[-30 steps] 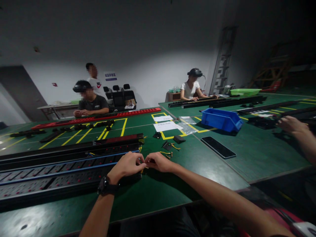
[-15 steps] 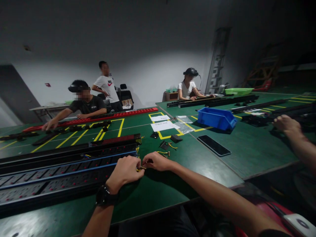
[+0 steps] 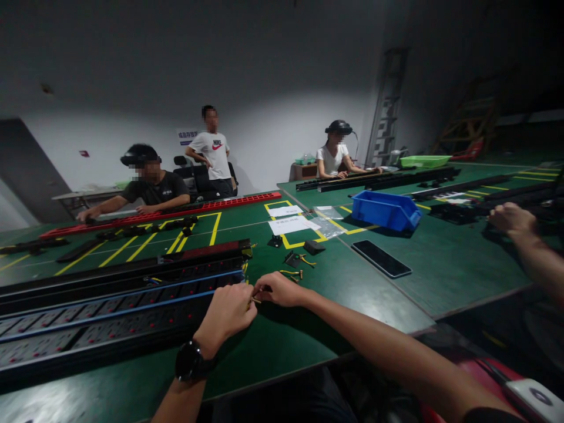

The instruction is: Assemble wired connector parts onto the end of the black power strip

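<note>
My left hand (image 3: 230, 310), with a dark watch on the wrist, is closed at the end of a long black strip with red-dotted sockets (image 3: 145, 320). Its fingertips meet those of my right hand (image 3: 282, 289), which is pinched shut. Between them shows a small brass-coloured piece (image 3: 257, 301), apparently on a yellow wire; most of it is hidden by the fingers. Just beyond my right hand lie yellow wires with a brass end (image 3: 294, 274). Farther back are a small black part with yellow leads (image 3: 292, 258) and a black wedge-shaped block (image 3: 314, 247).
A phone (image 3: 381, 258) and a blue bin (image 3: 386, 210) stand to the right, papers (image 3: 293, 225) in the middle. At the right edge is another person's closed hand (image 3: 512, 220). Several people are across the green table (image 3: 352, 311), near a red rail (image 3: 238, 201).
My left hand has turned slightly, its fingers covering more of the small piece. Across the table, the standing person has moved right and the seated person's arm has drawn back to the red rail.
</note>
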The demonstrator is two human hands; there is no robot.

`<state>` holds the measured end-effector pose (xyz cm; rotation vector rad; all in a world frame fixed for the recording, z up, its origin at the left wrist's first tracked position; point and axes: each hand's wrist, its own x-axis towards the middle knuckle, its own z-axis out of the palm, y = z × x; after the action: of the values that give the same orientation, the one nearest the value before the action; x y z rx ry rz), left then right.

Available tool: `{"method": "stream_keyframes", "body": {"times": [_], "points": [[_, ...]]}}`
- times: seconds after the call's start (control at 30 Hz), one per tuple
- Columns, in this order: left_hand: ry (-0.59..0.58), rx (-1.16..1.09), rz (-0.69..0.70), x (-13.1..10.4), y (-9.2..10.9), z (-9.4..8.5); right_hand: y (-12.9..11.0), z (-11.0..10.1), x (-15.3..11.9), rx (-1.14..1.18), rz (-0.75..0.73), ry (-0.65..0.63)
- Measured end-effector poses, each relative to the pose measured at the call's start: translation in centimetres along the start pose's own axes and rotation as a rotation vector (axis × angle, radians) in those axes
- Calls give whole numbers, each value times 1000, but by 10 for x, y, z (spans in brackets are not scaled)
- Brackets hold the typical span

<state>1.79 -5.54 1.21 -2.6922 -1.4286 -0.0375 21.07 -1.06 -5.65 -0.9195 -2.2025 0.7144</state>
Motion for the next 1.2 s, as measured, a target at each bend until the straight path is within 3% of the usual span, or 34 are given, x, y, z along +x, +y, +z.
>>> {"method": "stream_keyframes", "body": {"times": [0.27,0.43,0.5,0.67,0.77,0.87,1.0,1.1,1.2], "points": [[27,47,-16,-3,4,5,-4,-11,3,71,15,-41],[36,71,-47,-2,7,6,6,-48,1,-179,107,352],[40,74,-43,-1,6,6,17,-64,-3,-374,201,430],[43,80,-30,-2,6,7,40,-84,-15,-774,343,282],[46,95,-43,-2,7,8,46,-85,-13,-821,337,202],[62,108,-43,-2,7,10,50,-87,-7,-826,319,203],[74,101,-53,-2,6,11,56,-92,-2,-612,306,399],[80,89,-52,-2,6,11,59,-91,1,-223,359,598],[86,85,-56,-2,7,12,56,-85,2,264,389,674]]}}
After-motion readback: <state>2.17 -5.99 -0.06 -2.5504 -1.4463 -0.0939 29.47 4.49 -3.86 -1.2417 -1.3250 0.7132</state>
